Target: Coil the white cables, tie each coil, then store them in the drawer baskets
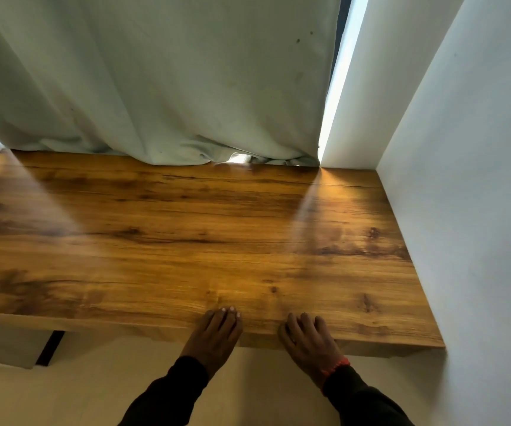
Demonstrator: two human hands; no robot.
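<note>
Left hand, right hand: flat, fingers straight, resting on wooden desk near edge, lower centre, holding nothing.

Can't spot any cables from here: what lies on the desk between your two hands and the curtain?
Only bare wooden desktop in the head view, from the left hand and right hand at the near edge to the curtain. No cables show.

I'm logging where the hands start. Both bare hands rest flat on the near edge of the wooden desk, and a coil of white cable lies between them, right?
Not quite. The head view shows the left hand and right hand flat on the near edge of the brown wood-grain desk, but only bare wood between them; no cable is visible.
</note>
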